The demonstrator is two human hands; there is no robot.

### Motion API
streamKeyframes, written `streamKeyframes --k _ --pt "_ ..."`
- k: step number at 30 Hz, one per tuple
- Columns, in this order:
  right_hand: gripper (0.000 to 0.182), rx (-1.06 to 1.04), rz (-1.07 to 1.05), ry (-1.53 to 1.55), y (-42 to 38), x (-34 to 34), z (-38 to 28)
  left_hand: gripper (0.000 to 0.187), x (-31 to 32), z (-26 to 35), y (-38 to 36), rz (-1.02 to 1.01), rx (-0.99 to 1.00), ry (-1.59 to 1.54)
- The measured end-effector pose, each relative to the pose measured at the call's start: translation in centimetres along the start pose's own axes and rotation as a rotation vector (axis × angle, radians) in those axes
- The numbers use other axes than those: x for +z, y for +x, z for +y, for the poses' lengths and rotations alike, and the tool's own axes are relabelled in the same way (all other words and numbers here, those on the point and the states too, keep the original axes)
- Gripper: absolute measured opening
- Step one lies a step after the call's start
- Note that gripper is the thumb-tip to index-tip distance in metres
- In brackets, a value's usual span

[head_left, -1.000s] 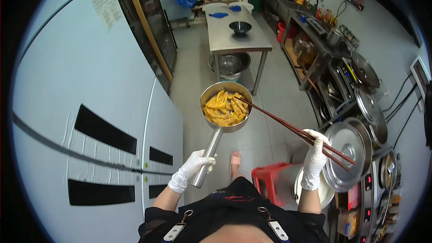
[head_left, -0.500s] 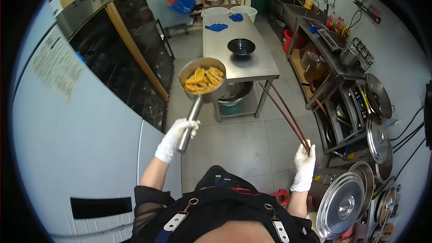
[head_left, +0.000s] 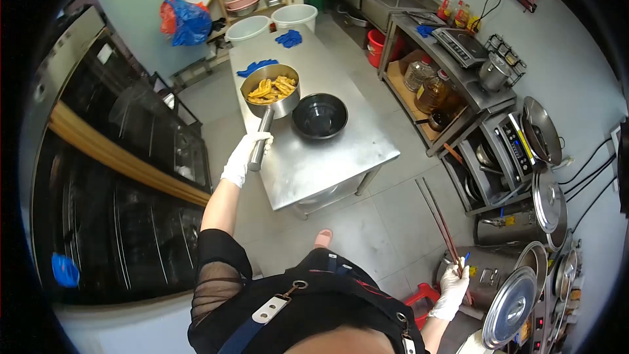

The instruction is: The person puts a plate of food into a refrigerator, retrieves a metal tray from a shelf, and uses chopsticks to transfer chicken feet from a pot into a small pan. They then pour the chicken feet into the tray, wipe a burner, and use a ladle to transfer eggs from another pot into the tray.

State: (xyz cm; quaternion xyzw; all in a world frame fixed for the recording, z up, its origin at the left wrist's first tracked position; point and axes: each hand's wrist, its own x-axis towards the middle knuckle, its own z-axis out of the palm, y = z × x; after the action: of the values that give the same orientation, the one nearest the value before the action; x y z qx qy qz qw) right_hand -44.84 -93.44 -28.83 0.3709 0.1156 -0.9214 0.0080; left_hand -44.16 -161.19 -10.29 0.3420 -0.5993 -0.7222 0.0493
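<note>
My left hand (head_left: 241, 159), in a white glove, is wrapped round the handle of a metal saucepan (head_left: 286, 106). Golden-brown pieces of food (head_left: 272, 90) lie in the pan; I cannot make out their exact kind. The pan is over the steel table, just left of a glossy black bowl (head_left: 321, 117), which holds no food that I can see. Low on the right, my white-gloved right hand (head_left: 452, 290) is closed on a pair of long brown chopsticks (head_left: 441, 226). Their tips point away from me, above the floor and apart from the table.
The steel table (head_left: 327, 170) carries blue gloves (head_left: 288, 39) near its far end, with white tubs (head_left: 294, 16) behind. Along the right stand a shelved counter (head_left: 458, 85) and large lidded pots (head_left: 511, 308). A glass-fronted cabinet (head_left: 124, 190) lines the left. A red stool (head_left: 422, 298) is by my right side.
I have come closer to the table. The saucepan has moved forward from beside the table's near end to over it, left of the bowl. Both hands keep their holds.
</note>
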Motion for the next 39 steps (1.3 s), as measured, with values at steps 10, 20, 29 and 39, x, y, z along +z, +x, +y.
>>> streamKeyframes --k 10,20,29,39 --pt "0.041 0.021 0.012 -0.071 -1.2 7.7 12.2 0.021 -4.4 -1.3 18.7 -0.044 -0.068 0.008" --pt "0.036 0.119 -0.143 -0.209 2.3 14.8 18.7 0.073 -8.9 -1.5 22.1 0.388 0.312 0.968" --pt "0.019 0.196 -0.027 0.123 6.7 16.2 16.6 0.025 11.8 -7.6 9.6 -0.039 0.665 0.776" --pt "0.032 -0.082 -0.023 0.397 -0.4 6.6 1.3 0.024 30.6 -19.4 5.6 -0.873 0.016 0.971"
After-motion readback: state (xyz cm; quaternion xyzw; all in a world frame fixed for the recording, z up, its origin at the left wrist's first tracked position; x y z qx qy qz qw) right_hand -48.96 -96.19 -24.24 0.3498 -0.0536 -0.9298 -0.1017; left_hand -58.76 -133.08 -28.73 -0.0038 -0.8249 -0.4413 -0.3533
